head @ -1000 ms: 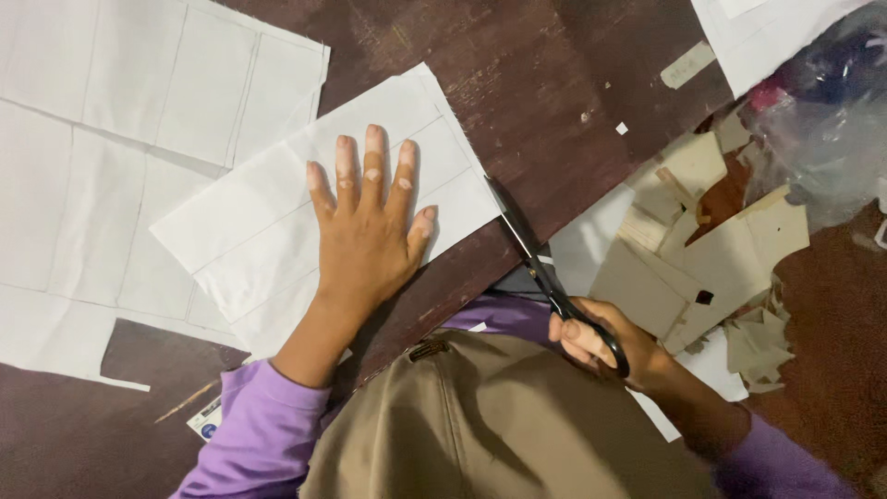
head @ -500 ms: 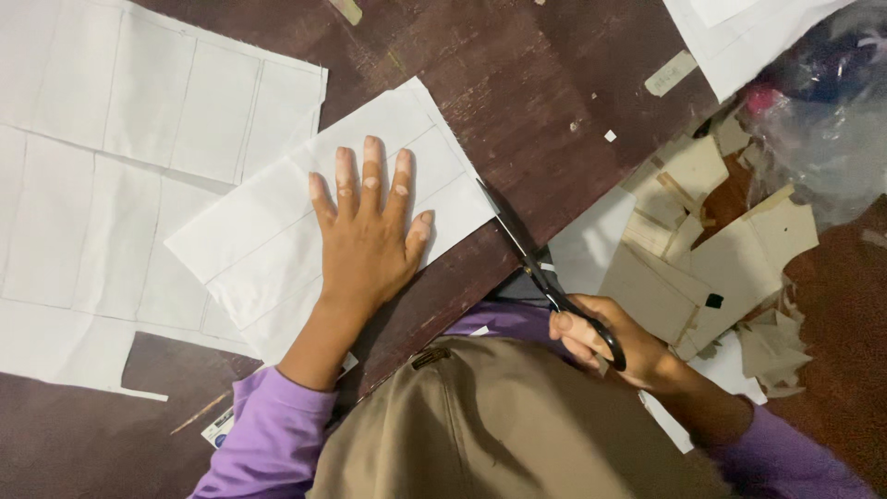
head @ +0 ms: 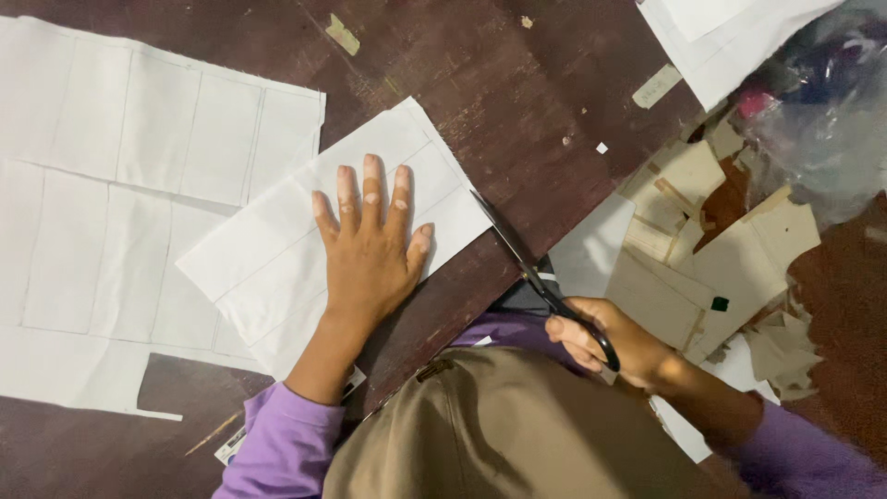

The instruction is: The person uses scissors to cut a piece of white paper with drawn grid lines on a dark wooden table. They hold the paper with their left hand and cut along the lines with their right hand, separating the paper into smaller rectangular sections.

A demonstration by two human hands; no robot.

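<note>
**White cloth under the palm, scissors at its edge**

White fabric marked with thin ruled lines covers the left of the dark wooden worktop: a large fabric sheet lies flat there, divided into panels. Overlapping its right edge sits a smaller white fabric piece, turned at an angle, also lined. The left hand lies flat on this piece, fingers spread apart and pressed down, gripping nothing; a purple sleeve runs from the wrist toward the bottom edge. Just right of the piece's near corner, the black scissors point up and left, their blade tips touching or almost touching the fabric edge; whether the blades are parted is hard to tell from this angle. The right hand is closed around the scissor handles, fingers through the loops. Further right, a heap of tan card scraps lies overlapping on the worktop, with a crumpled clear plastic bag at the far right corner.
</note>
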